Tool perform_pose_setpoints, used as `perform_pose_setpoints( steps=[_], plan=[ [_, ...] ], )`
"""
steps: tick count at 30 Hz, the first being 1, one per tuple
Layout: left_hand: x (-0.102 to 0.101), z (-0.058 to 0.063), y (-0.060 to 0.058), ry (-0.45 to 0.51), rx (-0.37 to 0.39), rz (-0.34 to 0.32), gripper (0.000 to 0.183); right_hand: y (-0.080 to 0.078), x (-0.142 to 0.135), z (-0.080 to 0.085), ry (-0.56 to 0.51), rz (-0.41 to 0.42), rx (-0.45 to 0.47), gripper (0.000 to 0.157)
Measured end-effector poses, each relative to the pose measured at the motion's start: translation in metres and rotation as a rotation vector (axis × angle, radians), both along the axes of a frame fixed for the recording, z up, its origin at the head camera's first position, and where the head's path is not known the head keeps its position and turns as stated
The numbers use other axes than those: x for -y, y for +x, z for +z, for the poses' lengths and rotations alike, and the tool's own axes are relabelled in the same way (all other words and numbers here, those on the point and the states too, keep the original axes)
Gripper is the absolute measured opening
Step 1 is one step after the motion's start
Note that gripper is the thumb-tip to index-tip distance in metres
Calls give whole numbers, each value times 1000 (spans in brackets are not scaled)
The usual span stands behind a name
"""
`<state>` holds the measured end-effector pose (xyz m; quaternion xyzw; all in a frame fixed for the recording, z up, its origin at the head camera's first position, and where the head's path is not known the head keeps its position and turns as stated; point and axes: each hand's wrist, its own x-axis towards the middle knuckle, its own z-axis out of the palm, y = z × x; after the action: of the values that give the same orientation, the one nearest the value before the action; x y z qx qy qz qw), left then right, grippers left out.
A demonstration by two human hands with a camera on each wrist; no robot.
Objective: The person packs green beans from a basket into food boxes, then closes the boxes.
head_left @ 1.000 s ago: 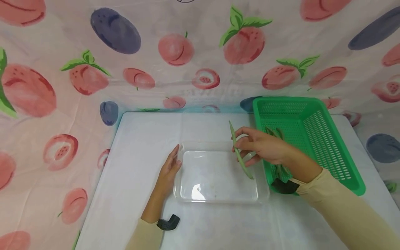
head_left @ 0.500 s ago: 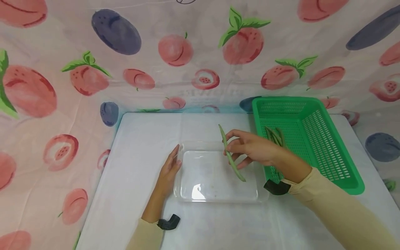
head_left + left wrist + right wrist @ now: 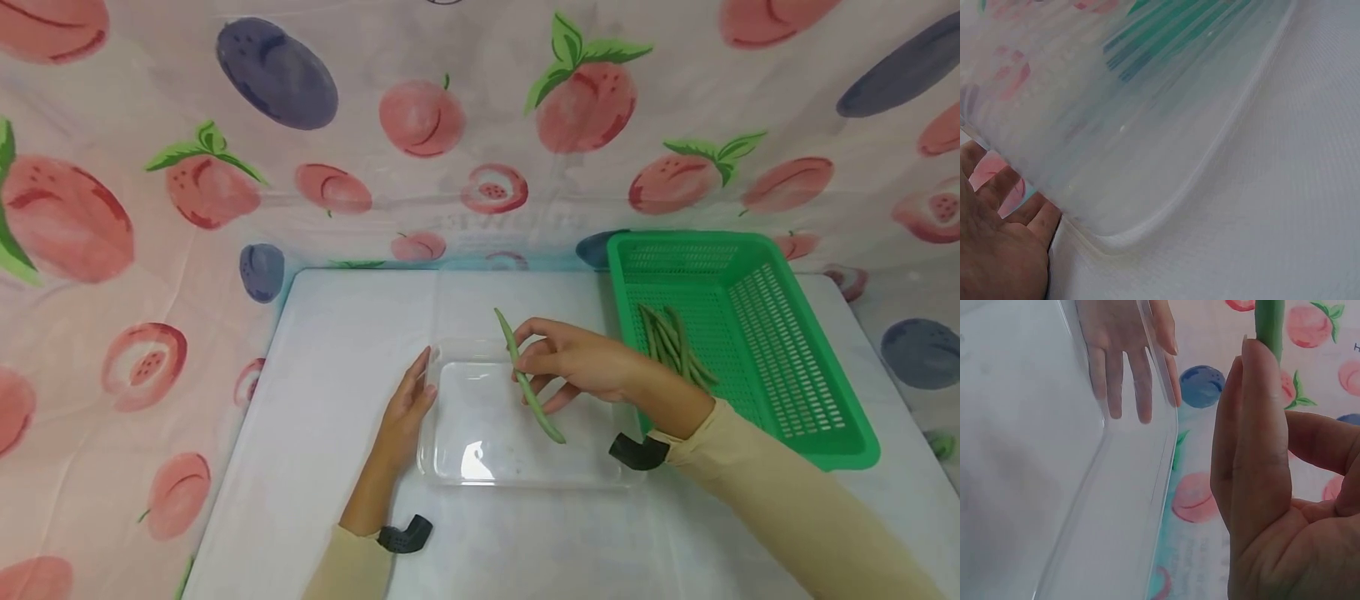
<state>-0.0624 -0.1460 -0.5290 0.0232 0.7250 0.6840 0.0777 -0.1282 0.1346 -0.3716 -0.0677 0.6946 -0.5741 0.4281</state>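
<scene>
A long green bean [image 3: 538, 407] hangs slantwise over a transparent plastic container [image 3: 525, 482], pinched between the thumb and fingers of my right hand [image 3: 577, 362]. In the right wrist view, part of the same bean [image 3: 1269, 325] shows at the top, above the fingertips. My left hand [image 3: 405, 417] rests against the container's left side. Through the transparent wall, the right wrist view shows the left hand's fingers [image 3: 1114, 381] straight and spread. The left wrist view has the palm [image 3: 1013, 250] next to the container's outer wall.
A green perforated basket [image 3: 780, 392] stands to the right of the container, with several green beans [image 3: 670, 342] at its left side. White cloth covers the table [image 3: 345, 333]. Fruit-printed fabric [image 3: 495, 108] hangs behind and at the sides. Black wrist cameras [image 3: 405, 535] sit on both wrists.
My right hand has moved left and slightly toward me with the green bean, away from the basket and farther over the container. My left hand has stayed in place.
</scene>
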Motion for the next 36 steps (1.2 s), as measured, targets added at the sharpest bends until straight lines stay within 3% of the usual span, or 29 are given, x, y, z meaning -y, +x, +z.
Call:
perform_pose_setpoints(
  steps=[10,24,36],
  plan=[
    [0,1,1,-15,4,15,56,2,19,-2,-19,33,6,34],
    [0,0,0,24,-5,-12,56,3,42,-16,43,62,16,32],
    [-1,1,-1,-6,-17,0,56,-6,64,-30,101,95,11,32]
  ],
)
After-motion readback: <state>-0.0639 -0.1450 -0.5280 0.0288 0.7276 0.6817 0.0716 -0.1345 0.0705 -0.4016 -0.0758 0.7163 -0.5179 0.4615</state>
